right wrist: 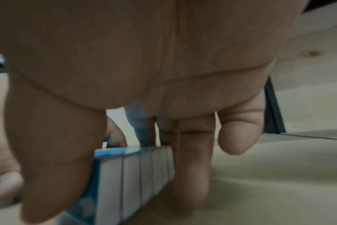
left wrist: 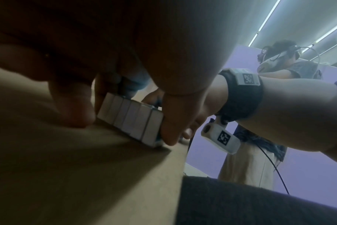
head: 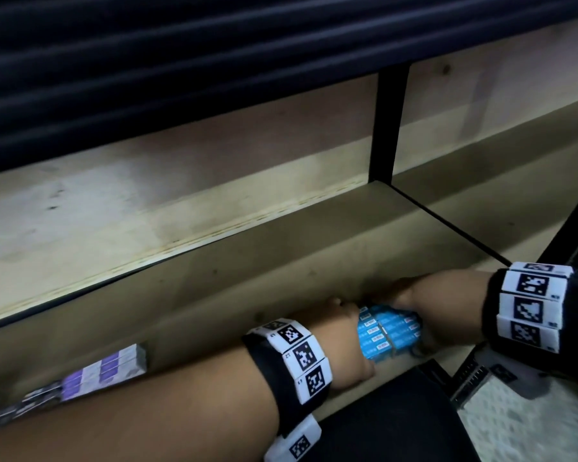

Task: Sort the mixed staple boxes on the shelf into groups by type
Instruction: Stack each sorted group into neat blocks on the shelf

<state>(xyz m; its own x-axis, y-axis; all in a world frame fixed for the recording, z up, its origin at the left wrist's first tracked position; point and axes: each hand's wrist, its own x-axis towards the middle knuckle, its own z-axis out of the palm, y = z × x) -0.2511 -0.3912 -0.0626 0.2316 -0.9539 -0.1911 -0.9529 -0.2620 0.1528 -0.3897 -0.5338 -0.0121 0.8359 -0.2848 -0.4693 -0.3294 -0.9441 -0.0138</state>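
Observation:
A block of several blue staple boxes (head: 389, 331) lies on the brown shelf board (head: 281, 255), near its front edge. My left hand (head: 344, 328) grips the block's left end and my right hand (head: 447, 305) grips its right end. In the left wrist view the white box ends (left wrist: 129, 120) sit between thumb and fingers (left wrist: 169, 124). The right wrist view shows the same row of blue staple boxes (right wrist: 135, 175) pinched between thumb and fingers (right wrist: 192, 167). A row of purple staple boxes (head: 107, 368) lies at the far left of the shelf, partly hidden by my left forearm.
A black upright post (head: 387, 128) divides the shelf from the bay to the right. A pale wooden back panel (head: 147, 181) closes the rear. Dark fabric (head: 381, 421) lies below the shelf's front edge. Another person (left wrist: 279, 64) stands beyond it in the left wrist view.

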